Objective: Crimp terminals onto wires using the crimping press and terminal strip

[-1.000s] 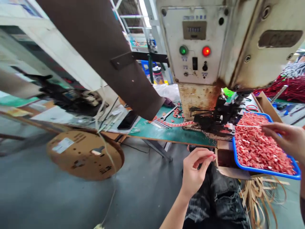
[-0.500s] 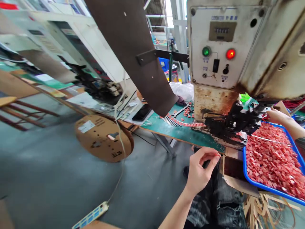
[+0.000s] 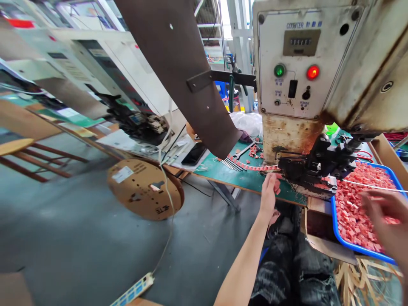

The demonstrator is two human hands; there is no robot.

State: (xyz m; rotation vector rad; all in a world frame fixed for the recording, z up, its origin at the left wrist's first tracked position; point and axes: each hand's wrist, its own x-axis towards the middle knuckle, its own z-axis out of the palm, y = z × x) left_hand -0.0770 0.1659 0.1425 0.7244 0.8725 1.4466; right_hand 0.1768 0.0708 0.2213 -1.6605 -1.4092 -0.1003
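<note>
Loosely curled, nothing visibly pinched — left hand (image 3: 269, 193) now up at the front edge of the green mat (image 3: 236, 176), fingertips beside the red strip (image 3: 255, 167) feeding into the black applicator head (image 3: 314, 168). Half a second ago lower, out over the lap, thumb and forefinger closed on something small; now risen to the bench, and whether that small piece is still held cannot be told. Right hand (image 3: 387, 216) blurred with motion over the blue tray (image 3: 338, 231) of red pieces (image 3: 360, 204), fingers spread, grip unclear; earlier reaching behind the applicator, now pulled back toward the body. Reads as a change of step — left in toward the machine, right off to the tray. Thin wire (image 3: 369, 185) stretched across the pieces, from the applicator rightward.

Nearer: dark trousers at the bottom, power strip (image 3: 134, 291) on the grey floor, cardboard reel (image 3: 145, 189) leaning by the bench. Farther: brown chute (image 3: 181, 72) slanting down, phone (image 3: 194, 154) on the bench, worn press housing with counter panel (image 3: 293, 63), green lamp (image 3: 279, 70) and red lamp (image 3: 313, 72) both lit.
</note>
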